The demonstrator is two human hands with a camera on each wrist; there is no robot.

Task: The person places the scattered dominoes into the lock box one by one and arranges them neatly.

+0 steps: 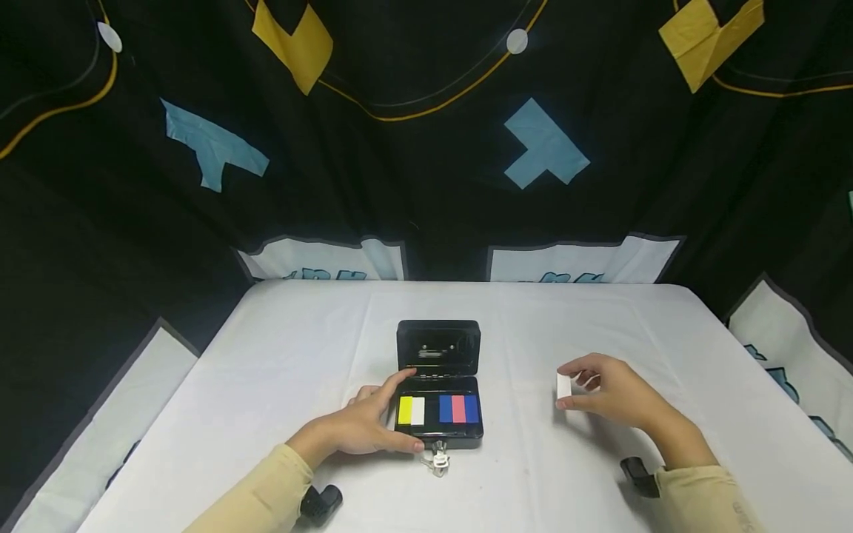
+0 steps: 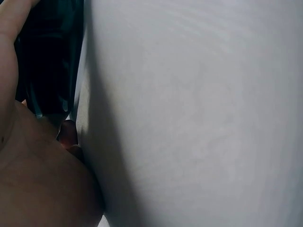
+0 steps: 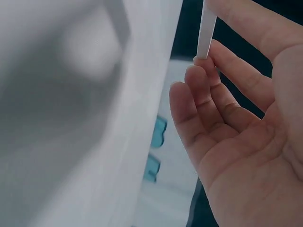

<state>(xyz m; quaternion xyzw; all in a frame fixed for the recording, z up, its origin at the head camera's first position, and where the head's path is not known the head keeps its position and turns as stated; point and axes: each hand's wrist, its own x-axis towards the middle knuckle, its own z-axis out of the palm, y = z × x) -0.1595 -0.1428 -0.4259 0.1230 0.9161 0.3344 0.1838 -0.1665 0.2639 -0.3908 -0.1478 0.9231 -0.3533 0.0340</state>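
A small black metal cash box [image 1: 427,409] lies on the table with its lid [image 1: 437,348] raised. Inside are a yellow block [image 1: 405,410] and a white block [image 1: 417,411] on the left, and a pink block [image 1: 458,409] between blue ones on the right, with a dark gap between the groups. My left hand [image 1: 363,427] grips the box's left side, thumb at the front edge and forefinger by the hinge. Off to the right, my right hand [image 1: 616,392] pinches a thin white block [image 1: 563,386] upright between thumb and forefinger; the right wrist view shows its narrow edge.
Silver keys [image 1: 438,460] hang at the box's front. A white cloth covers the table [image 1: 533,481]. Dark wrist camera mounts [image 1: 321,505] sit below both forearms. Behind the table hangs a black patterned curtain [image 1: 413,178].
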